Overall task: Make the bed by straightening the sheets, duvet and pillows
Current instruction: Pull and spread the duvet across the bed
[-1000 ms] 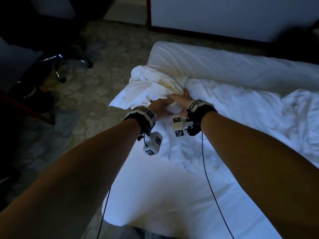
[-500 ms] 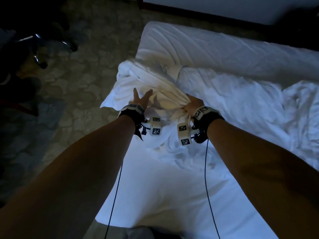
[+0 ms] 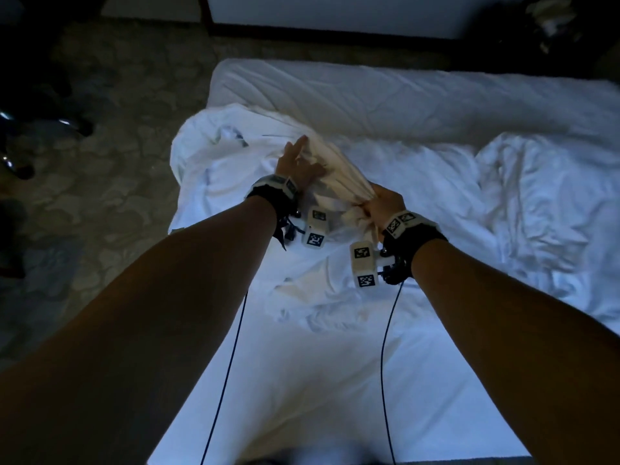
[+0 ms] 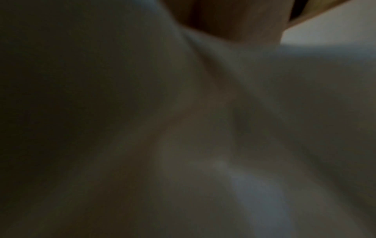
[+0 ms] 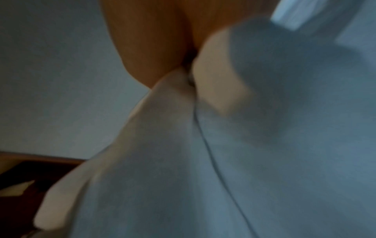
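Observation:
A white sheet (image 3: 335,172) lies crumpled over the bed's left side, part of it gathered into a thick twisted band. My right hand (image 3: 382,204) grips the near end of that band in a fist. My left hand (image 3: 297,161) lies along the band farther up, fingers straight against the cloth. The right wrist view shows my fingers (image 5: 152,40) clenched on bunched white fabric (image 5: 223,145). The left wrist view is dim and blurred, filled with cloth (image 4: 203,128). More rumpled white bedding (image 3: 536,203) is piled at the right.
The mattress (image 3: 302,380) shows flat white cover near me. A long white ridge (image 3: 369,95) runs along its far edge. Patterned floor (image 3: 117,162) lies to the left, with a chair base (image 3: 67,122) in the dark. A wall (image 3: 335,11) stands beyond.
My left hand let go of the bunch, opened and slid farther up the gathered sheet. My right hand closed on the sheet and drew its end back, stretching the band.

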### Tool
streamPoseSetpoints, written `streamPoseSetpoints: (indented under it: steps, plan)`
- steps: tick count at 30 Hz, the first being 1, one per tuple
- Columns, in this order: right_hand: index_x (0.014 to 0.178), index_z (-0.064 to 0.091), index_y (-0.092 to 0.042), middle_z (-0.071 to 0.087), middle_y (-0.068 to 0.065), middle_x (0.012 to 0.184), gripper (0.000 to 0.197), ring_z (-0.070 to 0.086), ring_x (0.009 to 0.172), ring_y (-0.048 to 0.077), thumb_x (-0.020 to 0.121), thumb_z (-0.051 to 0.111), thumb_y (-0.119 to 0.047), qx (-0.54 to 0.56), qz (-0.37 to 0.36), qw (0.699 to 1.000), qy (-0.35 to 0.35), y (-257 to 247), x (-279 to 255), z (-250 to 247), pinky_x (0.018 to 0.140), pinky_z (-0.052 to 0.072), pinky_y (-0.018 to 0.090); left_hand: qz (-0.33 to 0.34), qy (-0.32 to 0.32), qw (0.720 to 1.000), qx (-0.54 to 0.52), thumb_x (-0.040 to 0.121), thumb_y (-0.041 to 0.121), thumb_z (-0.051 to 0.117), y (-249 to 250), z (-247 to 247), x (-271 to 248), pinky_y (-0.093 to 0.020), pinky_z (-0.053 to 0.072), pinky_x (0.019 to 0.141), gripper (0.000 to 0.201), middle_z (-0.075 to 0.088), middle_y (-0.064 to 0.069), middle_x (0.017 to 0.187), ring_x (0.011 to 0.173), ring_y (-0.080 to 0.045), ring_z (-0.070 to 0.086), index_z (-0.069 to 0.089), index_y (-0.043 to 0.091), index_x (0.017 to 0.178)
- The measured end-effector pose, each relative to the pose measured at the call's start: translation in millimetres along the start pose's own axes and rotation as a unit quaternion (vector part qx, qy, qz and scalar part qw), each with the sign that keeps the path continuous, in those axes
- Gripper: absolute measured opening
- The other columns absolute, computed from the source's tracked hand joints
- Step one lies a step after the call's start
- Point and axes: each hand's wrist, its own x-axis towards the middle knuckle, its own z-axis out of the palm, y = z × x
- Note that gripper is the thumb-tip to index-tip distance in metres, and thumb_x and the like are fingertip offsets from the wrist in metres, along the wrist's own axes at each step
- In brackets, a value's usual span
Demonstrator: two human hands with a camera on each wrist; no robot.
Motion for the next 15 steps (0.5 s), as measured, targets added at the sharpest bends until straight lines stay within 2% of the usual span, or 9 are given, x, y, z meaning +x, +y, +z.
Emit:
streamPoseSetpoints:
  steps: [2, 3, 5, 7, 9, 11, 13, 15]
  plan:
    - [0.118, 0.068, -0.018, 0.067, 0.014, 0.098, 0.044, 0.061, 0.090, 0.030, 0.088, 0.043, 0.002, -0.020, 0.002, 1.000, 0.021, 11.2, 2.9, -47.0, 0.080, 0.053, 0.041, 0.041, -0.040, 0.994, 0.088, 0.082, 0.029, 0.072, 39.4, 39.0, 0.3, -0.033, 0.026, 0.114, 0.084, 0.014, -0.010, 0.159, 0.144, -0.025, 0.024, 0.024, 0.021, 0.151]
    - [0.116, 0.068, -0.018, 0.067, 0.016, 0.102, 0.043, 0.061, 0.095, 0.033, 0.088, 0.041, 0.001, -0.026, 0.009, 0.999, 0.030, 17.9, 4.6, -71.0, 0.083, 0.053, 0.044, 0.059, -0.057, 0.990, 0.114, 0.081, 0.031, 0.071, 57.1, 61.1, 0.8, -0.035, 0.026, 0.115, 0.085, 0.010, -0.011, 0.160, 0.145, -0.026, 0.022, 0.023, 0.022, 0.151]
    - [0.119, 0.064, -0.012, 0.063, 0.020, 0.110, 0.039, 0.058, 0.105, 0.037, 0.091, 0.039, 0.000, -0.071, 0.022, 0.997, 0.031, 35.8, 9.5, -119.3, 0.088, 0.049, 0.044, 0.096, -0.104, 0.974, 0.178, 0.086, 0.023, 0.065, 84.4, 110.6, 2.2, -0.038, 0.023, 0.116, 0.078, 0.005, -0.011, 0.161, 0.146, -0.028, 0.020, 0.022, 0.024, 0.151]
    - [0.129, 0.055, -0.003, 0.056, 0.022, 0.125, 0.036, 0.051, 0.116, 0.038, 0.098, 0.038, -0.003, -0.145, 0.047, 0.988, 0.016, 60.6, 14.0, -163.6, 0.096, 0.041, 0.039, 0.120, -0.153, 0.949, 0.247, 0.089, 0.018, 0.060, 97.1, 164.8, 6.3, -0.039, 0.019, 0.118, 0.071, 0.006, -0.010, 0.161, 0.146, -0.027, 0.018, 0.025, 0.026, 0.150]
    - [0.135, 0.048, 0.000, 0.050, 0.023, 0.135, 0.036, 0.046, 0.124, 0.039, 0.101, 0.038, -0.008, -0.193, 0.072, 0.978, 0.027, 90.6, 19.5, -200.9, 0.098, 0.038, 0.035, 0.125, -0.199, 0.929, 0.286, 0.089, 0.020, 0.059, 102.5, 219.5, 5.7, -0.037, 0.022, 0.117, 0.066, 0.011, -0.006, 0.160, 0.145, -0.027, 0.019, 0.030, 0.028, 0.148]
    - [0.138, 0.045, -0.001, 0.048, 0.023, 0.139, 0.038, 0.046, 0.125, 0.039, 0.102, 0.040, -0.013, -0.220, 0.105, 0.970, 0.004, 119.9, 24.0, -225.4, 0.098, 0.038, 0.036, 0.127, -0.224, 0.917, 0.305, 0.089, 0.023, 0.059, 97.9, 264.0, 3.6, -0.036, 0.022, 0.117, 0.062, 0.016, -0.005, 0.160, 0.145, -0.028, 0.019, 0.035, 0.031, 0.146]
    - [0.140, 0.043, -0.003, 0.045, 0.018, 0.142, 0.041, 0.045, 0.129, 0.035, 0.101, 0.043, -0.015, -0.217, 0.133, 0.967, -0.019, 148.1, 29.9, -247.9, 0.098, 0.039, 0.033, 0.106, -0.228, 0.925, 0.283, 0.088, 0.023, 0.061, 87.4, 301.4, 0.2, -0.030, 0.025, 0.114, 0.057, 0.029, -0.004, 0.156, 0.143, -0.027, 0.026, 0.043, 0.030, 0.142]
    - [0.144, 0.041, -0.008, 0.043, 0.014, 0.146, 0.047, 0.045, 0.131, 0.031, 0.098, 0.049, -0.010, -0.145, 0.152, 0.977, -0.029, 168.8, 35.7, -261.0, 0.093, 0.042, 0.028, 0.077, -0.228, 0.945, 0.219, 0.086, 0.017, 0.065, 78.1, 321.2, -5.2, -0.024, 0.038, 0.103, 0.049, 0.046, -0.004, 0.145, 0.132, -0.024, 0.045, 0.055, 0.024, 0.134]
